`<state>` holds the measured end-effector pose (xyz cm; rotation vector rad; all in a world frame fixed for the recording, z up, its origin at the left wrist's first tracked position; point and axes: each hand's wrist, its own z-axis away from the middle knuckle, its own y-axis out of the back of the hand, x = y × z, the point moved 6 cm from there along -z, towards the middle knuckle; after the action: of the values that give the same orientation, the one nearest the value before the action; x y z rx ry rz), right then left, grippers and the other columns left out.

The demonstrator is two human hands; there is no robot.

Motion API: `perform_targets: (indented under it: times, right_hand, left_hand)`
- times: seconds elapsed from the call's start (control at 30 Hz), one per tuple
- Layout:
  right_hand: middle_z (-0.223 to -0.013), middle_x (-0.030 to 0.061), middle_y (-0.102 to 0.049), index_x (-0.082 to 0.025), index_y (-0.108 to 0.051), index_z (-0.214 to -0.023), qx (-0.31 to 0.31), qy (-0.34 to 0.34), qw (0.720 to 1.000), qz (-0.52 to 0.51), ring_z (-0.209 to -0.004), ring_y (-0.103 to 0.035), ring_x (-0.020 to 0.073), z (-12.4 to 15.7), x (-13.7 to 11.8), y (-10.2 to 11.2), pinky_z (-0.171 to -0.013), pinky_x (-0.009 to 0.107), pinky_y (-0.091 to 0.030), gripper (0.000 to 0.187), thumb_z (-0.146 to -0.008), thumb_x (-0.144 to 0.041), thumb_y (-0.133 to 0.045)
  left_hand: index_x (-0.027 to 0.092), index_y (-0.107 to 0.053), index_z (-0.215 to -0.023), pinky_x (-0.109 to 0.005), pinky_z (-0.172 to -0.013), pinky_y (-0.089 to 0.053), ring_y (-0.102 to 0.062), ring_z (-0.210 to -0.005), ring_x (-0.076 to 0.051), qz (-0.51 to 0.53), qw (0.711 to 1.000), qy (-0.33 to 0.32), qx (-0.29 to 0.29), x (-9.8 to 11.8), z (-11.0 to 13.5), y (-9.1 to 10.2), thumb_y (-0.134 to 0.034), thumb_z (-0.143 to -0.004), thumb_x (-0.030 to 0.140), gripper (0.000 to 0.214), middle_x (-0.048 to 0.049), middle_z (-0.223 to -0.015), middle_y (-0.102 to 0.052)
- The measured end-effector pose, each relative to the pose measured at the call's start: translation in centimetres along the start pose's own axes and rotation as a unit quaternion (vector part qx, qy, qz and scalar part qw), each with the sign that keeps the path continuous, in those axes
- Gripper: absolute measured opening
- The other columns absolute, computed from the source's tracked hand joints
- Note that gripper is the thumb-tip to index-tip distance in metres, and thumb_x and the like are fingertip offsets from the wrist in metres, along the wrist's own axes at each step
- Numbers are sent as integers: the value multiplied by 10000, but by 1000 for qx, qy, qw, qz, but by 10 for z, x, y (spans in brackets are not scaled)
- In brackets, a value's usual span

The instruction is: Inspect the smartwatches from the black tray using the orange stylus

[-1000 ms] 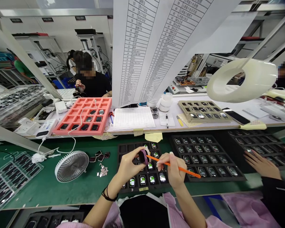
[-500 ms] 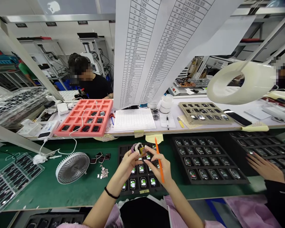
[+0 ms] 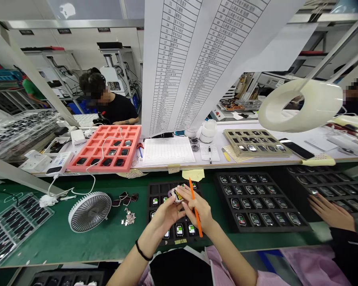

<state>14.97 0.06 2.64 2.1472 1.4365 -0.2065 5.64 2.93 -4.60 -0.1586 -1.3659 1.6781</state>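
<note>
Above a black tray (image 3: 154, 190), the left hand (image 3: 166, 216) grips a watch (image 3: 176, 195), while the right hand (image 3: 197, 210), closed around an orange stick (image 3: 198, 223), touches the watch.

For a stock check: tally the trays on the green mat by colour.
Black trays: 3
Clear plastic tray: 1
Total: 4
</note>
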Motion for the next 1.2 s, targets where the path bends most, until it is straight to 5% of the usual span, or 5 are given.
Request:
perform_targets:
  times: [0.4, 0.6, 0.77, 0.9, 1.2]
  right_hand:
    - [-1382, 119, -535, -211, -490, -683, 42, 81, 993, 80, -1183, -585, 299, 18, 6, -15, -914, 472, -590, 299, -771, 57, -587]
    - [-1307, 129, -608, -197, -602, -904, -52, -49, 997, 28, -1246, -539, 263, 51, 50, -47, -1041, 515, -467, 195, -855, -22, -532]
    - [-1340, 133, -572, -224, -578, -1194, -155, -275, 949, -28, -1361, -391, 297, 108, 100, -78, -1067, 533, -397, 351, -854, -292, -635]
    - [-1159, 133, -677, -219, -638, -964, -112, -443, 882, -116, -1192, -573, 299, 145, 126, -84, -959, 470, -482, 241, -878, -436, -580]
    - [-824, 101, -729, -186, -632, -965, -73, -515, 851, -71, -714, -701, 248, 167, 185, -89, -682, 378, -567, 536, -930, -602, -297]
  left_hand:
    - [155, -666, -896, -271, -803, -440, -624, -827, -166, 60, 997, 48, -11, -13, -4, 7, -718, -767, 382, 267, -45, -868, -685]
    - [148, -634, -770, -302, -758, -502, -653, -785, -177, -103, 990, -8, 98, -16, -32, 70, -582, -810, 581, 438, -73, -814, -674]
    - [150, -637, -839, -341, -784, -511, -660, -936, -254, -325, 918, -73, 217, 18, -66, 155, -690, -729, 502, 373, -128, -923, -692]
    - [145, -627, -967, -433, -902, -472, -607, -1036, -321, -483, 819, -107, 292, 56, -81, 205, -796, -621, 290, 412, -136, -1013, -666]
    - [132, -577, -1139, -504, -1026, -383, -495, -1197, -275, -739, 614, -119, 249, 87, -118, 229, -637, -828, 214, 327, -118, -1279, -532]
